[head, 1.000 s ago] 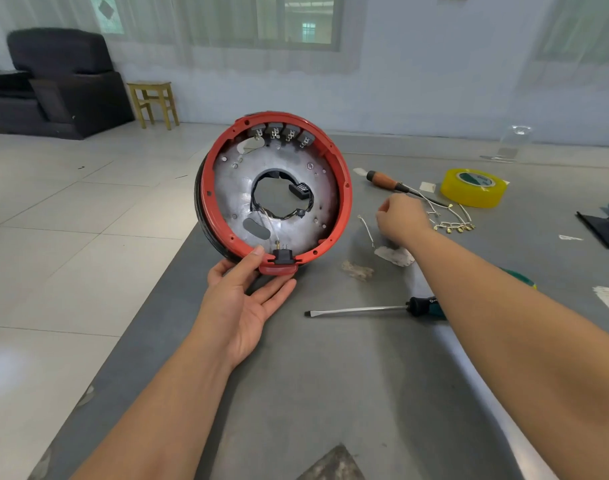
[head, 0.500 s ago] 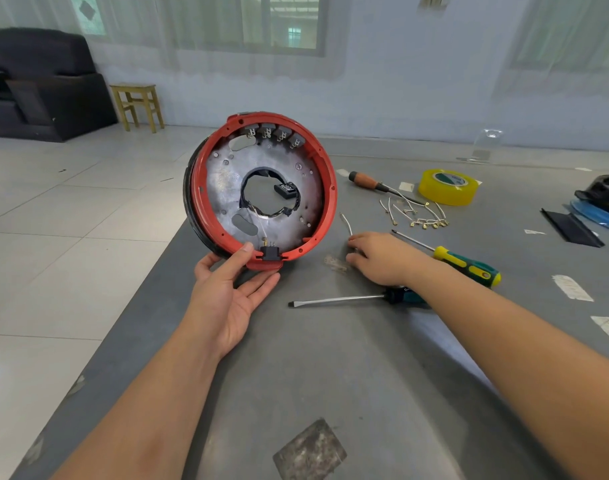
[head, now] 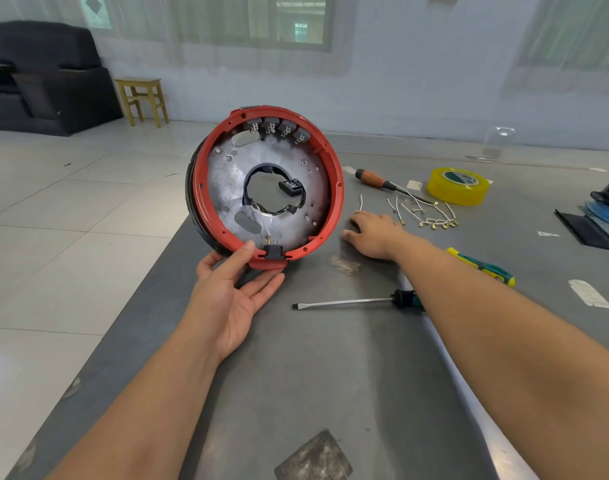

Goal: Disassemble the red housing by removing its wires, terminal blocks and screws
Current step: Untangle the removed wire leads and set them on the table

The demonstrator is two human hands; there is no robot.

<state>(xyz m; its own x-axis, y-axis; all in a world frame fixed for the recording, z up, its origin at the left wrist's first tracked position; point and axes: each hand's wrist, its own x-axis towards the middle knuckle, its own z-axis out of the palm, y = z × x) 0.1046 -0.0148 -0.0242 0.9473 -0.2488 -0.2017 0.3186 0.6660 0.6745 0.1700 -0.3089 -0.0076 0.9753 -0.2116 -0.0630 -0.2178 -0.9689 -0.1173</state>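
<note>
Left hand [head: 227,303] grip: thumb on red housing [head: 265,183] rim, fingers cradling beneath, held upright over tabletop [head: 330,375] left edge | right hand [head: 374,232] flat, holding nothing, just beside loose wires [head: 431,216] | yellow tape roll [head: 458,186] label unreadable | flathead screwdriver [head: 358,301] lies between forearms.

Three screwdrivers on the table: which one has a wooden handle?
The farthest screwdriver, beside the yellow tape roll; the other two have green handles.
</note>
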